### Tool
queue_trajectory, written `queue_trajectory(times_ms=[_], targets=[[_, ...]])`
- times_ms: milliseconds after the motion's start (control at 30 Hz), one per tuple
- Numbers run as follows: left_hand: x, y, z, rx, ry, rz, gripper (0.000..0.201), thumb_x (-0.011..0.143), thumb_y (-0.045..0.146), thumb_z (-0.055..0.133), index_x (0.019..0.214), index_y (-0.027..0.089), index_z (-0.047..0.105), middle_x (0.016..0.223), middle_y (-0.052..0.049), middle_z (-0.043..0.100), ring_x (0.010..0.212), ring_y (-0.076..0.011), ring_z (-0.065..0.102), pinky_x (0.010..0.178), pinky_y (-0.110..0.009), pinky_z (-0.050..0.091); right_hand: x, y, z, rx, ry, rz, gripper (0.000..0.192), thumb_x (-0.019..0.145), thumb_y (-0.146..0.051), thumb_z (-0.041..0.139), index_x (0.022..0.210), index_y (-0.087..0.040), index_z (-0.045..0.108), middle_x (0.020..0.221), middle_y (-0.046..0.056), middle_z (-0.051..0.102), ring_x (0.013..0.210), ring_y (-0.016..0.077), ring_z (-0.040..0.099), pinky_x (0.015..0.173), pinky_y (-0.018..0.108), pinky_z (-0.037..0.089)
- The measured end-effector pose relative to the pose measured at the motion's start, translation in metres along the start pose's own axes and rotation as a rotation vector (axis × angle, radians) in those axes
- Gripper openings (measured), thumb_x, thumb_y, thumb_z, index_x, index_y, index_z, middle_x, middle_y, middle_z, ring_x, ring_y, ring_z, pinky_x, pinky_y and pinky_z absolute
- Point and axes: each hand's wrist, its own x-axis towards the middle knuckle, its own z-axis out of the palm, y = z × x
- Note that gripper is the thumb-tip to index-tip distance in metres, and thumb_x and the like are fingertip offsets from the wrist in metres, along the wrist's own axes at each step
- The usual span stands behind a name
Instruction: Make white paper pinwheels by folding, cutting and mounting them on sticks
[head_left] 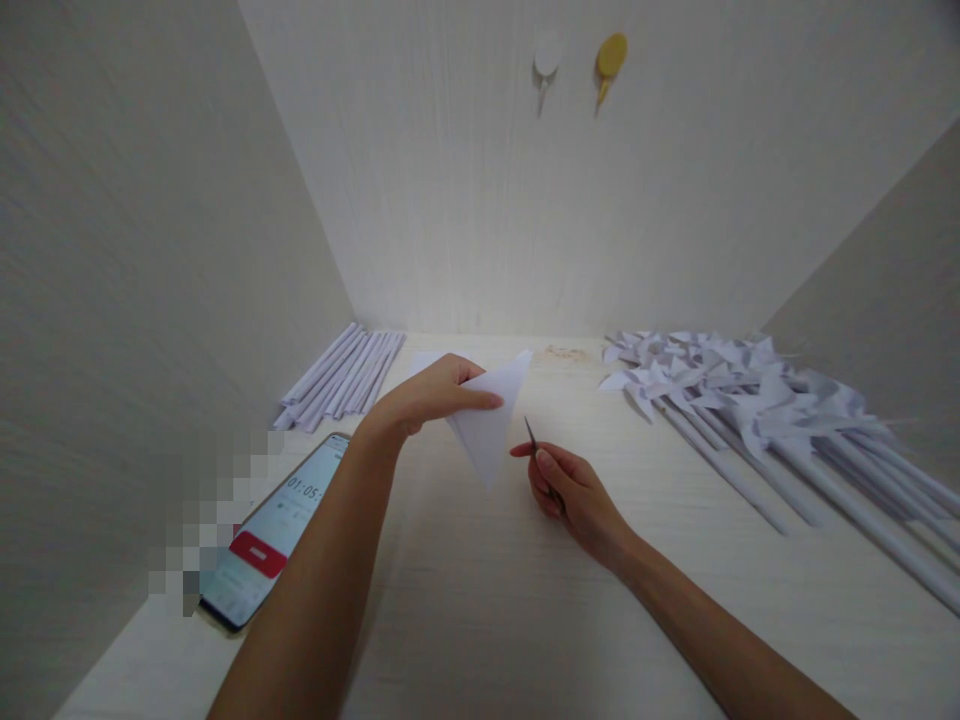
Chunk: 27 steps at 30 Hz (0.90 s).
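My left hand pinches a white sheet of paper folded into a triangle, thumb on the near side. The paper is held up above the table, one corner pointing down and another up to the right. To its right, my right hand is closed around slim dark scissors. Their pointed tip aims up and left, apart from the paper; the handles are mostly hidden by my fingers. Behind my left hand, more white paper shows in part.
Several rolled paper sticks lie at the back left. A phone showing a timer lies beside my left forearm. Several white paper pinwheels on sticks are piled at the right. Walls enclose the table; two hooks are on the back wall.
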Motion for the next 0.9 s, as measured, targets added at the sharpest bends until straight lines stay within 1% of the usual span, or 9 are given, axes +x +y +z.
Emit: queue_trajectory(times_ms=[167,300,500,900], targets=[[0.0017,0.0007,0.0024,0.012,-0.01,-0.01,0.018,0.055,0.029,0.065,0.063,0.013,0.06,0.058,0.0,0.059,0.052,-0.0115,0.052,0.048,-0.021,0.035,-0.0015,-0.0011,0.0067,-0.03,-0.044,0.032,0.028,0.075,-0.042,0.051,0.078,-0.014,0.055,0.048,-0.007,0.04,0.035,0.0027,0.029,0.035,0.02,0.016],[0.0021,0.0025,0.0053,0.033,-0.02,-0.02,0.017,0.055,0.028,0.064,0.063,0.013,0.061,0.057,0.0,0.059,0.052,-0.0117,0.053,0.047,-0.021,0.036,-0.0032,-0.0009,0.0091,-0.008,-0.04,0.061,0.028,0.073,-0.042,0.053,0.076,-0.014,0.054,0.045,-0.008,0.038,0.033,0.0028,0.031,0.034,0.019,0.017],[0.0019,0.002,0.0055,0.042,-0.016,-0.024,0.015,0.056,0.027,0.064,0.061,0.013,0.06,0.057,0.0,0.059,0.051,-0.011,0.052,0.047,-0.02,0.036,-0.0057,-0.0009,0.0097,0.032,-0.045,0.061,0.027,0.074,-0.04,0.054,0.075,-0.013,0.056,0.044,-0.009,0.037,0.033,0.0022,0.029,0.033,0.019,0.016],[0.003,0.0021,0.0066,0.037,-0.015,-0.015,0.011,0.054,0.024,0.063,0.058,0.014,0.061,0.056,0.0,0.059,0.05,-0.0114,0.051,0.046,-0.021,0.035,-0.0059,-0.0034,0.0097,0.008,-0.029,0.093,0.027,0.074,-0.04,0.054,0.071,-0.014,0.057,0.045,-0.007,0.04,0.032,0.0022,0.029,0.033,0.019,0.015]])
